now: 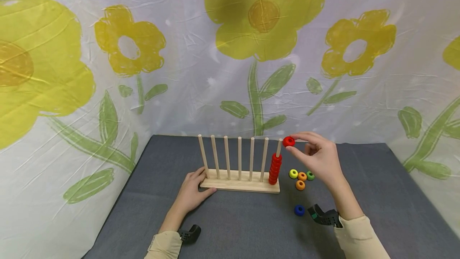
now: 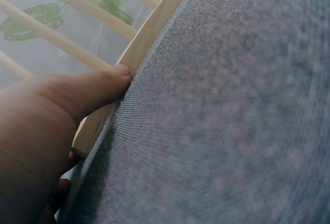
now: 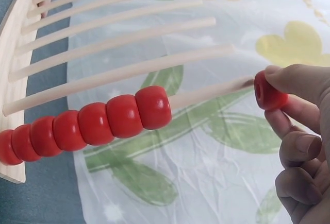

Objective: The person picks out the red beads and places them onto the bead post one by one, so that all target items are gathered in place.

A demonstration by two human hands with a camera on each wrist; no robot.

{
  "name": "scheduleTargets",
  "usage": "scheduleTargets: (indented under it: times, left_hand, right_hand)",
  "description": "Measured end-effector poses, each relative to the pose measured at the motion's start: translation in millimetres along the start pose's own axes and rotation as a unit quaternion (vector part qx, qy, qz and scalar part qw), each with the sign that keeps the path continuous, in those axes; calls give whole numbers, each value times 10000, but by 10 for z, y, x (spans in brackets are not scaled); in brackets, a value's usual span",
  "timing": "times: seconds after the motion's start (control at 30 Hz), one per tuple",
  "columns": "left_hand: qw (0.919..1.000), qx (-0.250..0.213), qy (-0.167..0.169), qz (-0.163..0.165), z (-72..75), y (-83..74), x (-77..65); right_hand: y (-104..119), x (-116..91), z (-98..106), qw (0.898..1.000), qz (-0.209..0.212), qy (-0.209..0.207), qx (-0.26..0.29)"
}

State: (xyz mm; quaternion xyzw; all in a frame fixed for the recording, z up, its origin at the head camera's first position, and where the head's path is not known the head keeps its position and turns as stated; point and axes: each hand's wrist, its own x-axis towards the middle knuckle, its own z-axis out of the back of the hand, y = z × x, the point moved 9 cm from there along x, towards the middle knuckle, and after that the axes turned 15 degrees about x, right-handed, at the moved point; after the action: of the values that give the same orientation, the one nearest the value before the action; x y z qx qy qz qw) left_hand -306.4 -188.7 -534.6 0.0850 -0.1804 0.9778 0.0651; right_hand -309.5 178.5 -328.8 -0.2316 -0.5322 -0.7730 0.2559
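Observation:
A wooden peg rack (image 1: 239, 186) with several upright pegs stands on the table. Its rightmost peg carries a stack of several red beads (image 1: 275, 169), with the peg's top bare above them. My right hand (image 1: 318, 157) pinches one more red bead (image 3: 270, 91) between thumb and fingers, close beside that peg's tip; in the right wrist view the bead's hole shows. My left hand (image 1: 192, 191) grips the left end of the rack's base, thumb (image 2: 111, 87) along the front edge and fingers behind, partly hidden.
Right of the rack lie a yellow bead (image 1: 293, 174), two orange beads (image 1: 300, 185) and a green bead (image 1: 310, 176). Nearer the front is a blue bead (image 1: 299, 210). A flower-patterned sheet (image 1: 187, 91) hangs behind the dark cloth-covered table (image 1: 244, 227).

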Motion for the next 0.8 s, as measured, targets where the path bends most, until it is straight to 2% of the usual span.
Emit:
scheduleTargets:
  times: [0.5, 0.8]
  left_hand:
    - [10000, -68, 4, 23, 17, -1, -12]
    - [10000, -28, 19, 9, 11, -5, -9]
  right_hand:
    - [17, 58, -30, 10000, 60, 17, -25]
    - [20, 97, -84, 9999, 62, 69, 138]
